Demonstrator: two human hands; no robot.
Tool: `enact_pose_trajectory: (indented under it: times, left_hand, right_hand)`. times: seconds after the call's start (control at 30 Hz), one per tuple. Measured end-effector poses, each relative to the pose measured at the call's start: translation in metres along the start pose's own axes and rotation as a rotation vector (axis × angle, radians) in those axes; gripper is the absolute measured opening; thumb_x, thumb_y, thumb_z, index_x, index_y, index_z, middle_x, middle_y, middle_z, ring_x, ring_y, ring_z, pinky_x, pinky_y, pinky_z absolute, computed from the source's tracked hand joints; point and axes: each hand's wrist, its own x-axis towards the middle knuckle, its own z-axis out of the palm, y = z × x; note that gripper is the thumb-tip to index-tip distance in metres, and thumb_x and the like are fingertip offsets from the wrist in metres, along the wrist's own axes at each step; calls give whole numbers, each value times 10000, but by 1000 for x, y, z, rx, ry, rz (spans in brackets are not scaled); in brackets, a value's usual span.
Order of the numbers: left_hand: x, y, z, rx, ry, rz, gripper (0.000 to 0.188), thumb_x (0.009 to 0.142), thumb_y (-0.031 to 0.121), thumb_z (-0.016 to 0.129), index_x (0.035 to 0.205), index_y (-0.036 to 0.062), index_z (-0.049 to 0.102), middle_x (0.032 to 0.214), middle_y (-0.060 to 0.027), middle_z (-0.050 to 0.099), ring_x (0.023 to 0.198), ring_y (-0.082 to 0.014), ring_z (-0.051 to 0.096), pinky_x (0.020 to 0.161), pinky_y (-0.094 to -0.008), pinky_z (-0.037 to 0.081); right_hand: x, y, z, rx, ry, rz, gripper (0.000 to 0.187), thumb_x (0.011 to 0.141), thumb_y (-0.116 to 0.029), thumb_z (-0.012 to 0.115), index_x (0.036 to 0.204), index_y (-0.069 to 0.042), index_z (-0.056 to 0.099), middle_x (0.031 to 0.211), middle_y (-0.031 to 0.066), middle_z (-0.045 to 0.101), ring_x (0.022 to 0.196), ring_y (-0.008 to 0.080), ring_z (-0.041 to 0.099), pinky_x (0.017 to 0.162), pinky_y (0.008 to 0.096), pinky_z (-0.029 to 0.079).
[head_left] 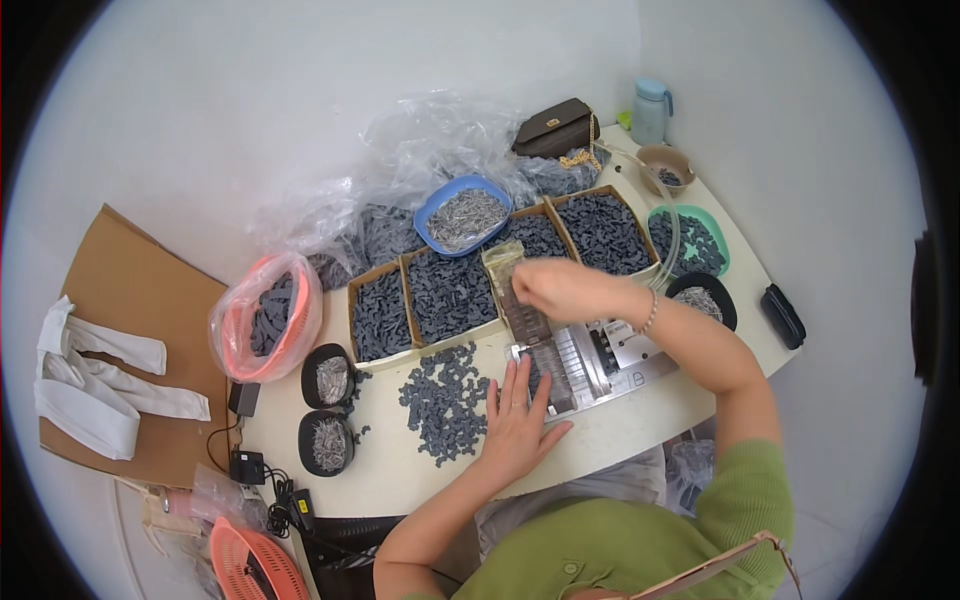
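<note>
My left hand [515, 428] lies with its fingers stretched out and spread, its fingertips against the near left end of a metal fixture [625, 350]. The fixture has a ribbed silver block and a dark slotted part. Farther off, my right hand [562, 290] is closed, fingers curled together, over a long brownish see-through strip [527, 322] that runs up from the fixture. What its fingers grip, if anything, is hidden. Left of my left hand, many small dark grey plastic pieces [445, 405] lie loose on the white table [385, 470].
A divided cardboard tray [428, 350] of dark pieces stands behind. Metal pins fill a blue basin [430, 230] and black bowls [327, 400]. A green tray [715, 215] and black case [782, 316] are right; a bagged pink basket [232, 335] is left. A clear hose [672, 235] curves behind my right arm.
</note>
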Motion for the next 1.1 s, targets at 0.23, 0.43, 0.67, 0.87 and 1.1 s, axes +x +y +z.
enact_pose_trajectory:
  times: [0.23, 0.43, 0.67, 0.87, 1.1]
  left_hand:
    - [2, 6, 1, 134, 53, 1, 749, 817, 442, 653, 1380, 15, 403, 1490, -291, 200, 1387, -443, 189, 1067, -615, 163]
    - [-1, 8, -2, 165, 71, 29, 716, 809, 454, 657, 1383, 89, 432, 1492, -276, 216, 1386, -425, 212, 1065, -609, 175]
    - [3, 4, -3, 123, 59, 40, 695, 807, 428, 668, 1368, 86, 441, 1495, -264, 214, 1382, -421, 220, 1076, -593, 159]
    - [-7, -20, -28, 0, 204, -130, 697, 828, 343, 663, 1365, -1, 382, 1478, -250, 246, 1373, -415, 235, 1085, -571, 147]
    - [-26, -49, -30, -53, 209, -150, 624, 845, 282, 655, 1335, -16, 409, 1458, -233, 280, 1361, -404, 259, 1082, -556, 163]
  right_hand:
    - [56, 29, -11, -90, 491, 12, 113, 883, -73, 561, 951, 7, 519, 889, 165, 578, 883, 342, 583, 779, 426, 464]
    - [55, 35, -9, -312, 435, 176, 212, 884, -193, 583, 984, -5, 593, 799, 160, 632, 829, 363, 620, 741, 436, 494]
    - [30, 26, 10, -88, 381, 152, 249, 871, -264, 608, 940, -26, 613, 848, 159, 653, 851, 331, 628, 743, 446, 483]
    - [-34, -40, 13, -473, 623, -398, 188, 693, -245, 697, 760, -114, 580, 702, 40, 537, 710, 246, 520, 614, 371, 413]
    - [-128, -76, 81, -591, 220, -423, 301, 759, -223, 620, 1003, -51, 591, 1027, 143, 623, 1017, 244, 572, 907, 345, 458]
